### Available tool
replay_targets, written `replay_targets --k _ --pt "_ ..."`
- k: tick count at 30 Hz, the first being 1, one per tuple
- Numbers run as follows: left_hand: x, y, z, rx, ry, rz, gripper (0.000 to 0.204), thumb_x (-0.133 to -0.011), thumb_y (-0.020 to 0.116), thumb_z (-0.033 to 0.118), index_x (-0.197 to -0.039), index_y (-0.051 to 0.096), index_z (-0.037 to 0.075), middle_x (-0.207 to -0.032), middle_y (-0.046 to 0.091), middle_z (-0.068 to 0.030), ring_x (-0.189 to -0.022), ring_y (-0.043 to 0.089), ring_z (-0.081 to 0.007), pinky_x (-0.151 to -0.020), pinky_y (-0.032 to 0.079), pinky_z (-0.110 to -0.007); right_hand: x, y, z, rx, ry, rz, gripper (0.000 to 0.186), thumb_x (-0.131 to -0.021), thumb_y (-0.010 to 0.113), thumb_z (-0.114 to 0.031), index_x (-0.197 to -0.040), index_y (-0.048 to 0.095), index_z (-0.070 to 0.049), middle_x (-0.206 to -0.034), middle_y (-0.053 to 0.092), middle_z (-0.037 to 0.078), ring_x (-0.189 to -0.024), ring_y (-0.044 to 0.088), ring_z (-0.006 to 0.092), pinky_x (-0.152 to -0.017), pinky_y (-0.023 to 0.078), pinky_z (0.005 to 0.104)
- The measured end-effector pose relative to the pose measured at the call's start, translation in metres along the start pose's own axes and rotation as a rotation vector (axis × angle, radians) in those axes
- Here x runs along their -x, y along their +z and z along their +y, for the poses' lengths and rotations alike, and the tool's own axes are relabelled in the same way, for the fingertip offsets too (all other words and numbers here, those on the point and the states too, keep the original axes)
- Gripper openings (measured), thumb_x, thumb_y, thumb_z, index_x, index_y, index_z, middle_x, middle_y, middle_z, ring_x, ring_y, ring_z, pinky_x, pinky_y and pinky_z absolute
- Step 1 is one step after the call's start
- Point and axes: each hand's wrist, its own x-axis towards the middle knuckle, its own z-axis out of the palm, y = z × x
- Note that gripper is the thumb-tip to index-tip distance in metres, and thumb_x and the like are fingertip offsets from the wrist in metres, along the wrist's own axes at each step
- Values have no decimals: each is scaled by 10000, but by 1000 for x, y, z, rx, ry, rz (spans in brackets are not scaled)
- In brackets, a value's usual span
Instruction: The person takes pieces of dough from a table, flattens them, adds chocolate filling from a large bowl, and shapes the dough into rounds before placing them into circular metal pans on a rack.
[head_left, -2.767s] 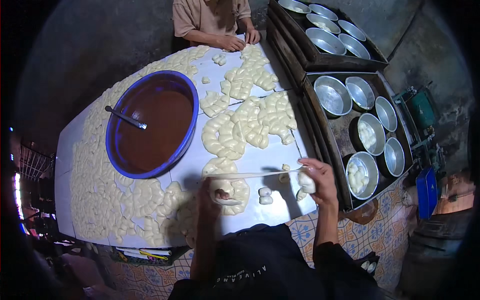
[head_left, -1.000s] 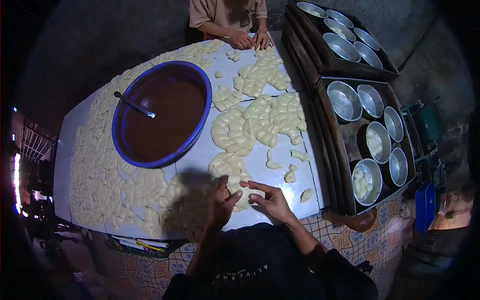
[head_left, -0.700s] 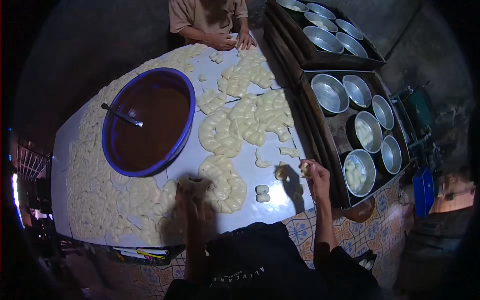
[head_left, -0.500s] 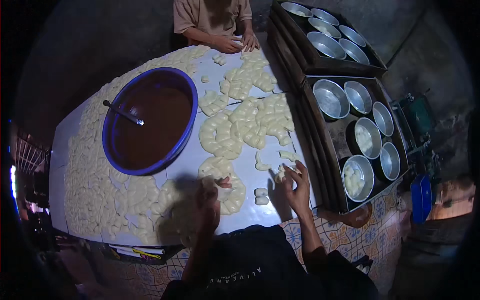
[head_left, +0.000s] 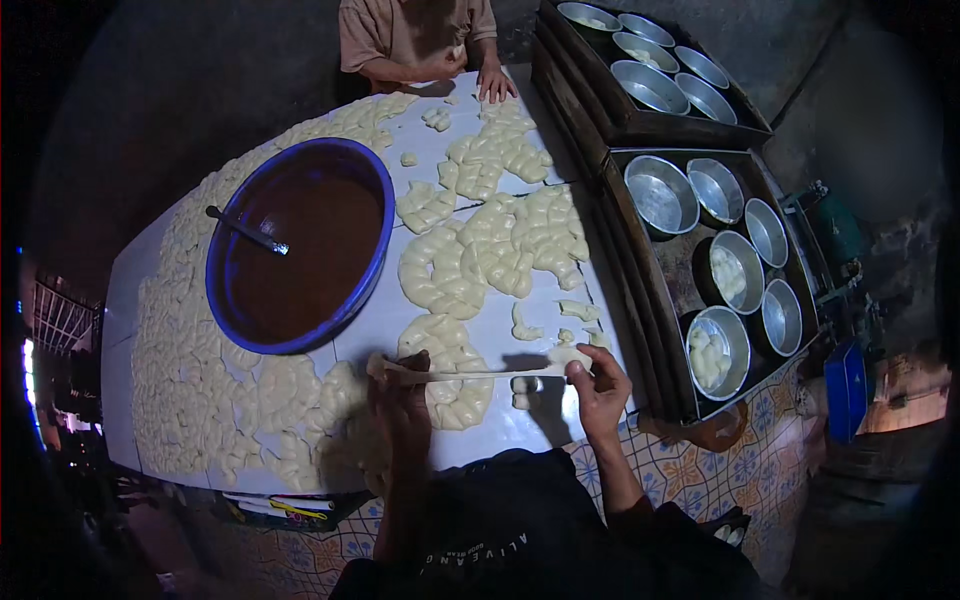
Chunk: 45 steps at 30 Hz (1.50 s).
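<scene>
A thin strand of pale dough [head_left: 485,376] is stretched level between my two hands, above the white tiled table [head_left: 350,395]. My left hand [head_left: 403,400] is closed on its left end, above shaped dough pieces [head_left: 445,335]. My right hand [head_left: 600,400] grips the right end with thumb and fingers near the table's right edge. Small dough lumps [head_left: 520,398] lie beneath the strand, and more scraps lie just beyond my right hand. Part of my left hand is in shadow.
A blue basin [head_left: 300,245] of brown liquid holds a utensil. Dough covers much of the table's left side. A co-worker [head_left: 415,45] works at the far end. Two dark trays [head_left: 645,300] of round metal pans stand at the right, over a patterned floor [head_left: 700,465].
Half a second ago my hands had no visible strand between them; now one is stretched across. My right hand is slightly lower. The co-worker's hands have moved apart.
</scene>
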Motion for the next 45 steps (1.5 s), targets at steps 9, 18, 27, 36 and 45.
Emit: replay_targets --k 9,18,27,36,45 --pt "-15 -34 14 40 133 -91 409 -961 488 323 -1243 493 27 -1067 628 -184 -1066 588 -350 -964 451 -495 -58 -47 41 236 -335 98 326 -872 558 -48 -1186 580 36 -1256 517 146 -1090 559 227 -907 470 340" --pt "17 32 17 -530 -240 -226 324 -973 430 117 -1237 508 -52 -1125 619 -157 -1094 570 -203 -939 432 -308 -25 22 39 417 -142 -414 471 -877 536 6 -1341 483 -48 -1499 273 212 -1299 412 271 -800 535 304" --pt "25 17 -7 -437 -1 -158 565 -924 466 45 -1449 261 15 -1396 420 -149 -1279 425 -228 -1031 347 -320 10 76 28 150 -159 -407 253 -761 657 47 -1010 656 1 -1087 638 137 -951 626 250 -813 509 318" --pt "16 12 -21 339 -609 -75 434 -1013 375 321 -1343 379 38 -1346 453 -250 -1257 440 -393 -1039 372 -504 30 73 7 422 -534 -831 532 -838 652 -92 -1324 461 11 -1255 515 222 -1182 507 349 -997 408 397" --pt "25 25 -20 159 -415 -177 518 -1010 352 239 -1492 177 167 -1391 430 -211 -1275 419 -301 -1074 287 -443 25 79 12 363 -457 -634 405 -816 648 -3 -1217 584 -4 -1098 616 171 -964 608 258 -813 499 330"
